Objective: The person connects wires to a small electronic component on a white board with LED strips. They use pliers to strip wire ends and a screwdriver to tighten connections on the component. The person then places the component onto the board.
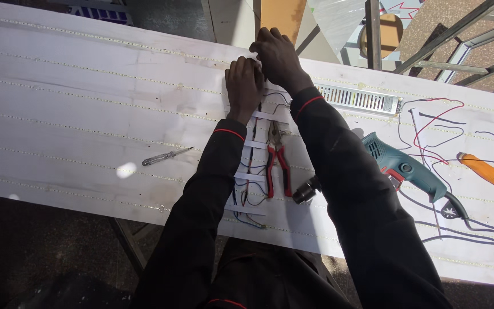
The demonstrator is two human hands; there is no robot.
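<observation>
hands [264, 71] on white panel [87, 114], pliers [278, 163], drill [401, 169]

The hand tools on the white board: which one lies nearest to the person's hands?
The red-handled pliers, lying just below the left hand between the forearms. The screwdriver, teal drill and orange knife lie farther out.

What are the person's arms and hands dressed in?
Both arms wear long black sleeves with a thin red piping band near each cuff. The left hand and right hand are bare: no gloves, and no rings or watch can be made out. More red trim shows low on the dark garment.
</observation>
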